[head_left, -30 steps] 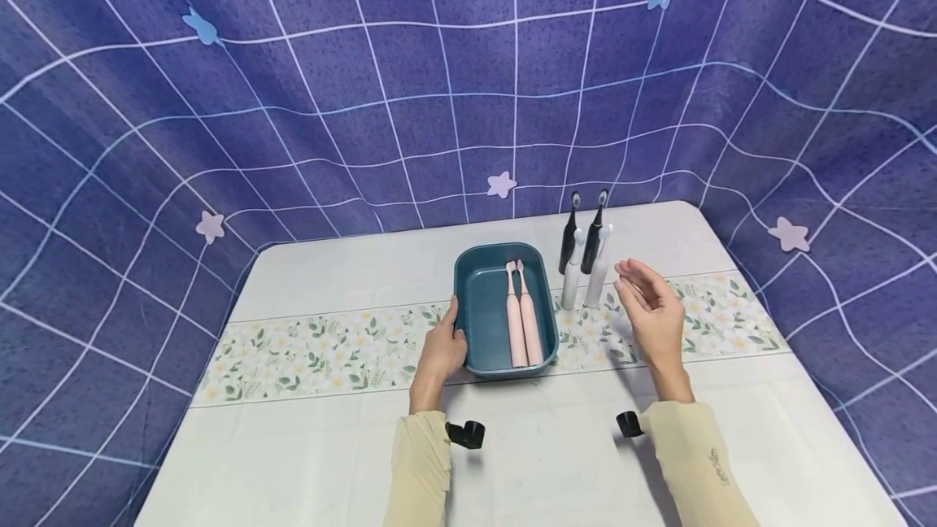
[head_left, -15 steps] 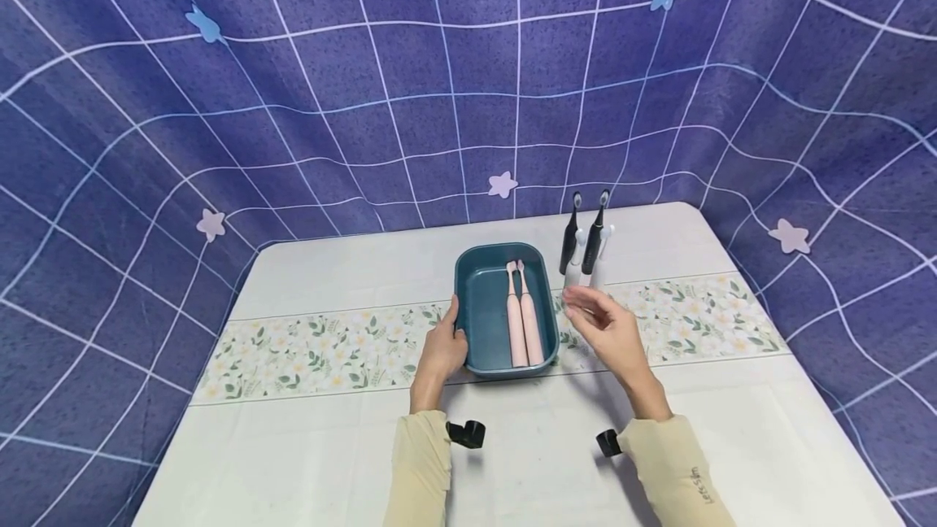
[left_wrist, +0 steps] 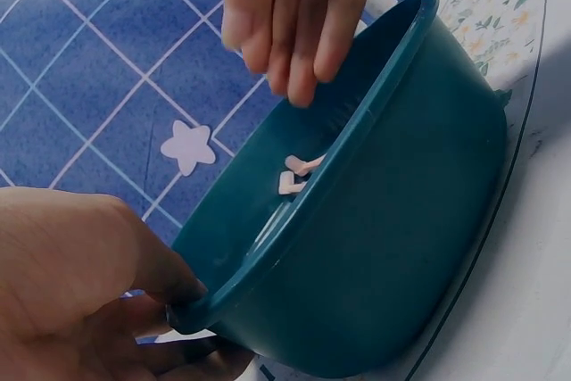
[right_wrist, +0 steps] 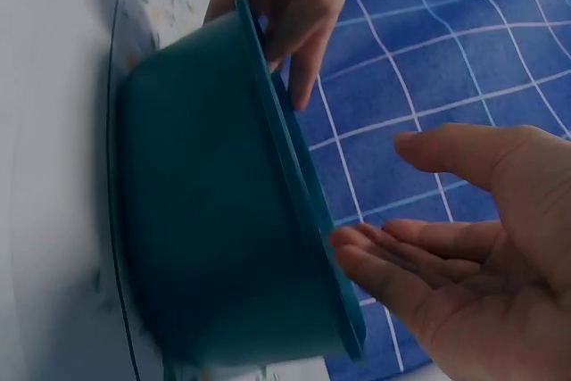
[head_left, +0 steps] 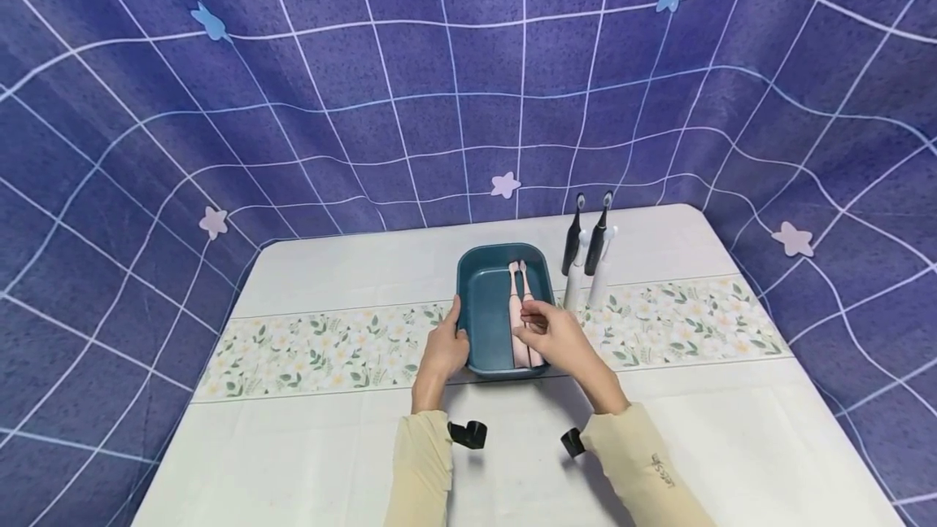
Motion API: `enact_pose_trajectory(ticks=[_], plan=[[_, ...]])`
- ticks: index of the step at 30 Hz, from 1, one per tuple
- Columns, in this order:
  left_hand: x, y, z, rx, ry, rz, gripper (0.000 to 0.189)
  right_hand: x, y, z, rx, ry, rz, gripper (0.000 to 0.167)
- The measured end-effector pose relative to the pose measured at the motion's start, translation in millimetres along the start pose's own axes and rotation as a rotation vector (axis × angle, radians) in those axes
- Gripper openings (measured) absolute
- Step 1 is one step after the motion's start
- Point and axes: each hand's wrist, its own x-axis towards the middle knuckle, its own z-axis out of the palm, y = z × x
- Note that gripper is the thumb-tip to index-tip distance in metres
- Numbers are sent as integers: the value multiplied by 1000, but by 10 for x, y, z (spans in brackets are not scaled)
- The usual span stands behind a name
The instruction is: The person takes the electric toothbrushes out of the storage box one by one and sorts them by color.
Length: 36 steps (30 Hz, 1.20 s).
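Note:
My left hand (head_left: 442,352) grips the left rim of a teal plastic basin (head_left: 483,324), thumb over the edge and fingers outside, as the left wrist view shows. Two pink electric toothbrushes (head_left: 519,354) lie side by side in the basin's right half, heads toward the back. Above them is my right hand (head_left: 560,340), reaching in over the right rim and covering part of their handles. In the right wrist view its fingers (right_wrist: 393,278) are loosely bent, thumb apart, with nothing between them. The basin's wall hides the toothbrushes there.
Right of the basin stand two white electric toothbrushes (head_left: 574,283), upright, with two black ones (head_left: 573,244) behind them. A floral strip (head_left: 329,356) crosses the white table (head_left: 307,462). A blue-purple gridded curtain (head_left: 366,104) hangs behind and at both sides.
My right hand has moved left, from beside the white toothbrushes, past their front, to over the pink toothbrushes in the basin. The left hand and the basin have stayed in place.

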Motion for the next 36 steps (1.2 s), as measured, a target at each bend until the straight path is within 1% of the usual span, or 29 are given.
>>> enact_pose_trajectory(ticks=[5, 7, 10, 13, 17, 18, 23, 28, 33, 36], plan=[[7, -12, 3, -2, -2, 1, 59, 51, -60, 89, -118, -24, 64, 52], [11, -18, 4, 2, -2, 4, 59, 75, -71, 117, -161, -24, 71, 51], [11, -21, 1, 4, -1, 7, 59, 117, -70, 156, -223, -21, 84, 45], [5, -16, -5, 2, -1, 4, 59, 158, -64, 187, -288, -36, 95, 35], [-1, -11, -6, 1, -3, 1, 59, 195, -61, 219, -346, -55, 130, 31], [0, -13, -6, 3, -4, 1, 59, 201, -63, 225, -355, -54, 141, 33], [-2, -13, -12, 5, -7, 4, 59, 233, -61, 248, -366, -40, 157, 39], [3, -14, -15, 5, -3, 4, 59, 281, -29, 282, -340, -50, 163, 44], [7, -25, -6, 3, -1, 1, 60, 334, 17, 323, -319, -56, 161, 37], [8, -24, -1, -4, 5, 1, 60, 357, 43, 358, -280, -61, 181, 34]])
